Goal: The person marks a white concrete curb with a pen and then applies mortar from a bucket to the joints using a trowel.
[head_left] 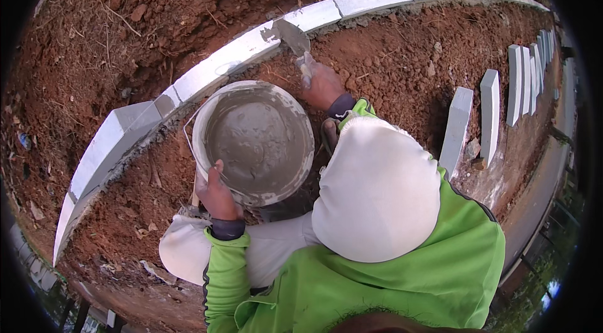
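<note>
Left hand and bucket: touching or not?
Touching. The head view shows the left hand at the near-left edge of the bucket, thumb hooked over its rim with no gap; the other fingers are mostly hidden.

Top: bright green, as we see it
Sleeves: long, same green, thin dark piping
Cuffs: dark, snug
Trousers: off-white cloth, we note

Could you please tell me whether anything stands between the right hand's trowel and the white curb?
Nothing visible does: the trowel, in the right hand, overlaps the curb beside a mortar smear in this view; the bucket sits lower left.
</note>
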Demonstrator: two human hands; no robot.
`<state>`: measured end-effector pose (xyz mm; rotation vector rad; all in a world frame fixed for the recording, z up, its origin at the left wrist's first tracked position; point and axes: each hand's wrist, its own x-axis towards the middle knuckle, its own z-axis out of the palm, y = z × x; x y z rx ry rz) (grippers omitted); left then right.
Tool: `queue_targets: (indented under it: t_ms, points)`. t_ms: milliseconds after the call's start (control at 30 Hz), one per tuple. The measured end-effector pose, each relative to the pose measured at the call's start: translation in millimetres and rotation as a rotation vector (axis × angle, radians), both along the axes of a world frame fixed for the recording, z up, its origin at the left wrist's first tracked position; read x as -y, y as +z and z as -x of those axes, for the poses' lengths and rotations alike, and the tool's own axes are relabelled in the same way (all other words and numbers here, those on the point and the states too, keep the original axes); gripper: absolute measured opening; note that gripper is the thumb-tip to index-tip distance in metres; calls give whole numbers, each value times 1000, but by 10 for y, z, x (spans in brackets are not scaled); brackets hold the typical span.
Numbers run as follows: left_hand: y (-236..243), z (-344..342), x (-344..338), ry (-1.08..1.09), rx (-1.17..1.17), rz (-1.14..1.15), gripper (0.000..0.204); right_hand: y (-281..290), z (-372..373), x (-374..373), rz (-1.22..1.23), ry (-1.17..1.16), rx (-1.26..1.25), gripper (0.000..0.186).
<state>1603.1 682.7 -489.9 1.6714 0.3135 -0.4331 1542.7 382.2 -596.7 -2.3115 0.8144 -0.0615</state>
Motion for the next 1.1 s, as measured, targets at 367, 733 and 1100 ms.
queue_targets:
  t_ms: [367, 733, 1100]
  points:
    - [15, 10, 21, 19, -11, 3, 31, 87, 34, 6, -31, -58, 65, 57]
    - [99, -4, 64, -13, -24, -36, 33, -14, 77, -34, -33, -18, 73, 60]
    - [112, -2, 56, -36, -27, -72, 34, -108, 109, 37, 51, -16, 168, 62]
